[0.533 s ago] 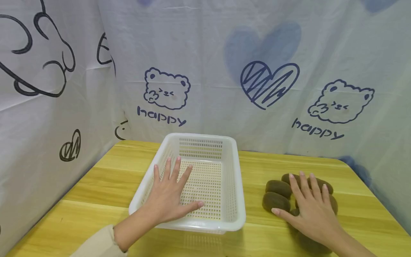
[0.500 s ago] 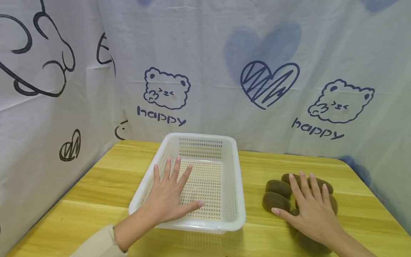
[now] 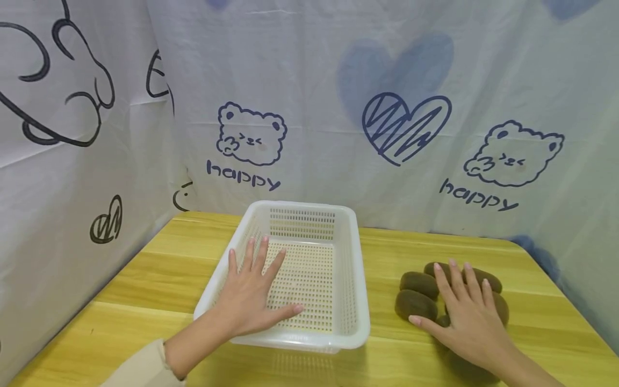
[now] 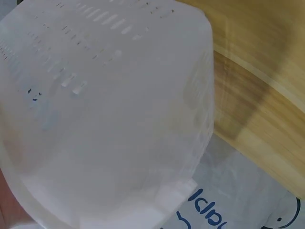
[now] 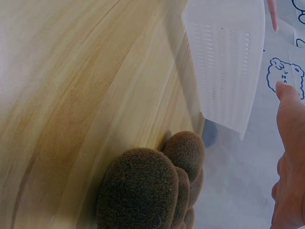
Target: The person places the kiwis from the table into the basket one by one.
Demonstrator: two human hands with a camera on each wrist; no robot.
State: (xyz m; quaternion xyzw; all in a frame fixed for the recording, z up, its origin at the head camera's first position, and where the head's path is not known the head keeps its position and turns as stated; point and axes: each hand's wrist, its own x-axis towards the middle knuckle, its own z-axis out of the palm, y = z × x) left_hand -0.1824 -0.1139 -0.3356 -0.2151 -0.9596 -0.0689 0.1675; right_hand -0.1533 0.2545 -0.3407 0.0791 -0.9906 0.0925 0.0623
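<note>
My left hand [image 3: 246,298], fingers spread and straight, hovers over the left side of a white plastic basket [image 3: 361,301] with slotted walls and a perforated floor. Nothing is held in it. Over to the right, my right hand [image 3: 471,325] stretches flat with fingers apart above a cluster of brown fuzzy kiwis [image 3: 417,305], partly covering them. The right wrist view shows a gap between that hand [image 5: 290,143] and the kiwis [image 5: 138,188]. In the left wrist view the outside of the basket [image 4: 124,138] fills most of the picture.
A yellow wood-grain table [image 3: 145,279] bears the basket and the kiwis. Behind it and along the left hangs a pale cloth [image 3: 319,134] with bear, heart and "happy" drawings. A beige sleeve [image 3: 145,368] covers my left forearm.
My left hand has shifted slightly to the left over the basket. The right hand has drifted a touch left; basket and kiwis stay where they were.
</note>
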